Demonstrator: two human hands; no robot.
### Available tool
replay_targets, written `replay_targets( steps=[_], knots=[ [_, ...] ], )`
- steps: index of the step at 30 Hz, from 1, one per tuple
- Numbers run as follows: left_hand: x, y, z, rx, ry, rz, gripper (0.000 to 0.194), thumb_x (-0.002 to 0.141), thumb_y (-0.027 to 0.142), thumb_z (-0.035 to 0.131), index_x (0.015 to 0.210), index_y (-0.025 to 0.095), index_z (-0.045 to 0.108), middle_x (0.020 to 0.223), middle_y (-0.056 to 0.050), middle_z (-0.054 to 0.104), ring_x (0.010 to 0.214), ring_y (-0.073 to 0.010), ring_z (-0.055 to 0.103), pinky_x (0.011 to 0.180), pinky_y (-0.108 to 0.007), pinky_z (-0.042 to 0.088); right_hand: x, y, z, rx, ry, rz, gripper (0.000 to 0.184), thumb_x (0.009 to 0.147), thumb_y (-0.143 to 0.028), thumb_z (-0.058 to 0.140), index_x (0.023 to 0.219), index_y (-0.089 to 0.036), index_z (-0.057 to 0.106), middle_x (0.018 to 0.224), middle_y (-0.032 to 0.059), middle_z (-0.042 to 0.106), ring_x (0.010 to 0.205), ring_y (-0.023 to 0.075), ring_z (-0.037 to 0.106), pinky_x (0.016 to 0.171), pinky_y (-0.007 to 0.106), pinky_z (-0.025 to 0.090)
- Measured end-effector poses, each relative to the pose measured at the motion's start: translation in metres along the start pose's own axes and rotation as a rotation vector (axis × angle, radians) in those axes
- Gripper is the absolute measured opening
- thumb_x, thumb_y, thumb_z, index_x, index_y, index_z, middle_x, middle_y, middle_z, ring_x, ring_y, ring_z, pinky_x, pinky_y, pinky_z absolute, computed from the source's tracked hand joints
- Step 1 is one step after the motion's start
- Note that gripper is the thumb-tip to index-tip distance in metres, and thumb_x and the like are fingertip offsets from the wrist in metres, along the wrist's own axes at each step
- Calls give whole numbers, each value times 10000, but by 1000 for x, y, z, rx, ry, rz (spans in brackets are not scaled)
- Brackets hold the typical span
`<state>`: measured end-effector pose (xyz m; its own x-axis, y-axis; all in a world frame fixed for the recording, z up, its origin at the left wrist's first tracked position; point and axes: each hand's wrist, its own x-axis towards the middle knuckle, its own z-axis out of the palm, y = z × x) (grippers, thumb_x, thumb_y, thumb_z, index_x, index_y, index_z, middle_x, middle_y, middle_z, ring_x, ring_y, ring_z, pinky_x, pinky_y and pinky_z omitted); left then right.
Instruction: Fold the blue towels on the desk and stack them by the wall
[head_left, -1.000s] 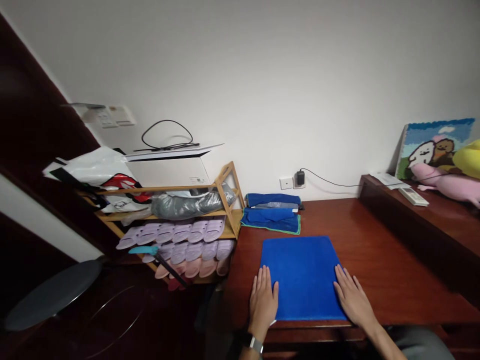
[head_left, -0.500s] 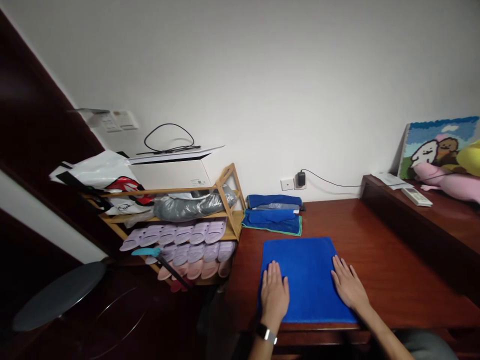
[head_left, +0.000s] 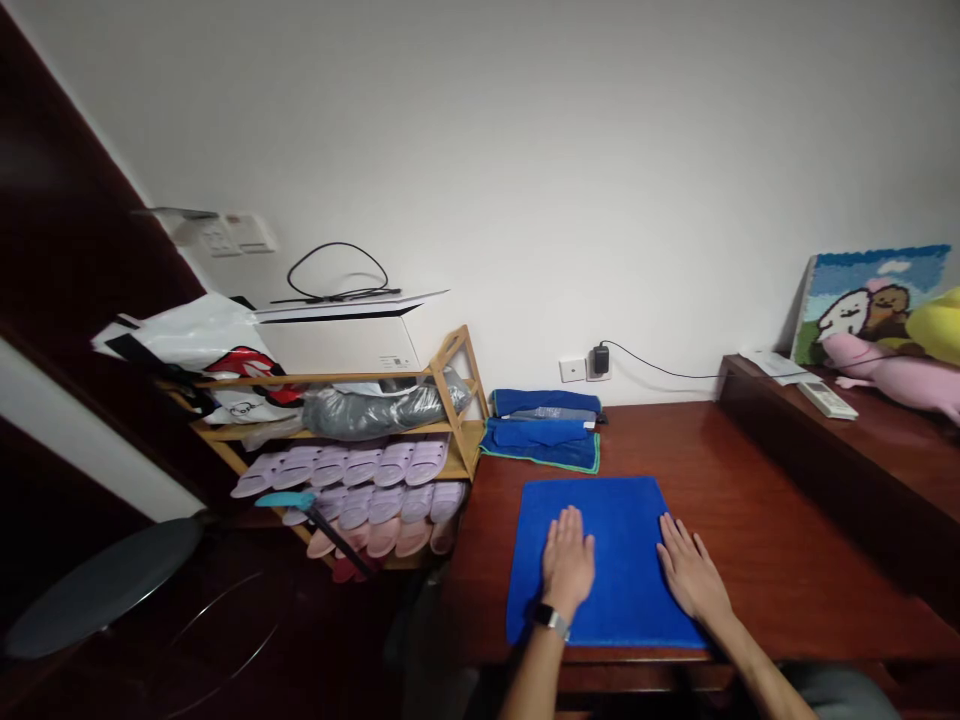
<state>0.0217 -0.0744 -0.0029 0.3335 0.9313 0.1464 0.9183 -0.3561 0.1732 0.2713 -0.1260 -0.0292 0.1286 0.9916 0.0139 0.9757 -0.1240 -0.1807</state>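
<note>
A blue cloth (head_left: 619,570) lies spread flat near the front edge of the wooden table (head_left: 787,560). On its left half rests my left hand (head_left: 568,565), palm down with the fingers stretched out; a watch is on that wrist. My right hand (head_left: 691,575) lies flat over the cloth's right edge, fingers extended and partly on the bare wood. Neither hand grips anything. Toward the wall, a folded blue cloth with green edging (head_left: 540,445) sits at the table's back left corner, beside another dark blue folded cloth (head_left: 547,403).
Left of the table stands a wooden rack (head_left: 457,400) with several slippers (head_left: 364,465) and a white box (head_left: 341,345). A black plug (head_left: 601,358) is in the wall socket. On the raised right ledge are a remote (head_left: 827,400) and a pink plush toy (head_left: 900,375).
My left hand has moved inward, to the right, from the cloth's left edge onto its surface. The right hand stays at the right edge. The view has shifted slightly.
</note>
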Motion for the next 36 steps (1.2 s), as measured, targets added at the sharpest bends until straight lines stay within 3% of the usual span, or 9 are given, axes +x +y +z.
replay_targets(
  steps=[3,5,13,17,21,27,30,33,36],
  knots=[
    [-12,-60,-7,88,51,-153,586,1075,340,230,1608,119,337,1660,-108,331,1548,-253,294,1268,-473,290,0,0,1,-4,-14,10,707,1034,-467,112,1643,-121,211,1701,17,230,1588,222,166,1299,445,127],
    [-18,-82,-7,109,98,-165,585,1074,335,241,1609,116,333,1658,-107,337,1542,-245,310,1263,-448,304,0,0,0,-1,-31,15,710,1030,-468,113,1644,-123,209,1702,20,228,1587,219,166,1298,443,129],
    [-19,-84,7,112,167,-147,591,1070,332,256,1623,130,298,1650,-116,357,1533,-259,334,1253,-473,328,28,-10,-23,16,-45,38,712,1032,-476,84,1649,-139,193,1712,14,211,1592,215,145,1300,447,117],
    [-22,-88,1,119,172,-151,590,1072,358,261,1614,134,329,1638,-115,386,1526,-257,351,1249,-471,338,41,-13,-17,19,-62,35,698,1032,-442,124,1647,-122,204,1709,34,227,1590,222,156,1297,446,133],
    [-15,-63,-9,114,209,-122,598,1081,391,236,1582,106,396,1619,-136,421,1532,-262,340,1274,-493,279,44,-10,-7,32,-50,18,706,1032,-454,116,1648,-120,198,1709,30,214,1591,223,148,1299,444,127],
    [29,58,1,-126,79,258,614,1093,441,168,1612,158,332,1650,-72,379,1552,-208,292,1289,-442,257,44,-8,-10,32,-53,-7,689,1032,-418,133,1646,-116,208,1708,38,204,1591,220,136,1297,445,125],
    [46,92,15,-166,-12,321,628,1084,459,164,1632,170,264,1660,-78,353,1552,-233,293,1277,-479,280,44,-6,-9,19,-66,-38,681,1026,-387,143,1641,-107,223,1712,43,187,1593,222,123,1297,444,126],
    [49,73,22,-138,-24,244,609,1080,444,180,1631,201,271,1661,-60,351,1559,-244,272,1277,-502,274,45,-6,-6,41,-55,-14,692,1028,-415,139,1641,-105,224,1709,45,208,1590,221,136,1298,440,131],
    [40,12,15,-52,8,44,595,1076,406,210,1610,180,340,1664,-68,334,1559,-256,265,1277,-507,267,46,-7,-5,69,-35,9,704,1029,-442,137,1642,-107,222,1704,46,227,1588,219,152,1299,444,137]
  ],
)
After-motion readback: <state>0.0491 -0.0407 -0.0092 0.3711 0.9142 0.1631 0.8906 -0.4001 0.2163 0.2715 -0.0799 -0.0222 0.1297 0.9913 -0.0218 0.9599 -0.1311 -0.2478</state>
